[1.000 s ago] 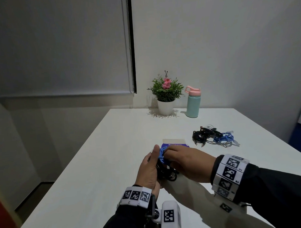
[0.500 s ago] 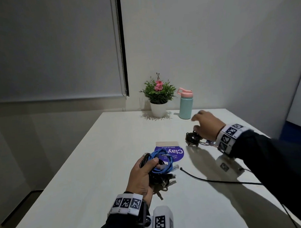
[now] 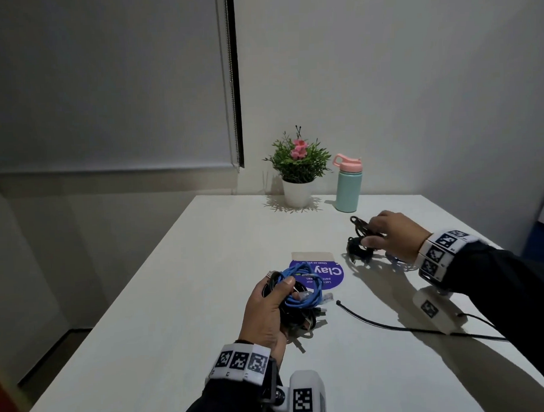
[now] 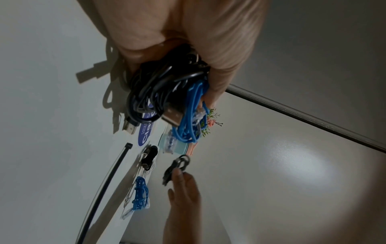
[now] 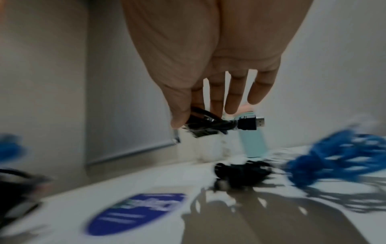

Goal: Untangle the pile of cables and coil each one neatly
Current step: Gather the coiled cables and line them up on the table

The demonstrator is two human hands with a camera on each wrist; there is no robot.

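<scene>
— Now, your left hand?
— My left hand [image 3: 266,314] grips a tangled bundle [image 4: 165,92] of black and blue cables, fingers curled round it, just above the table [image 3: 164,348]. A purple sticker [image 3: 327,276] lies just beyond it; a black zip tie [image 3: 389,323] lies to its right.
— And the right?
— My right hand [image 3: 395,235] pinches a black coiled cable [image 5: 211,124] between thumb and forefinger, raised off the table, other fingers loosely extended. Beneath it sits another black coil [image 5: 242,171]; a blue coil [image 5: 338,158] lies to its right. Beyond stand a mint bottle [image 3: 347,184] and a potted plant [image 3: 298,171].
</scene>
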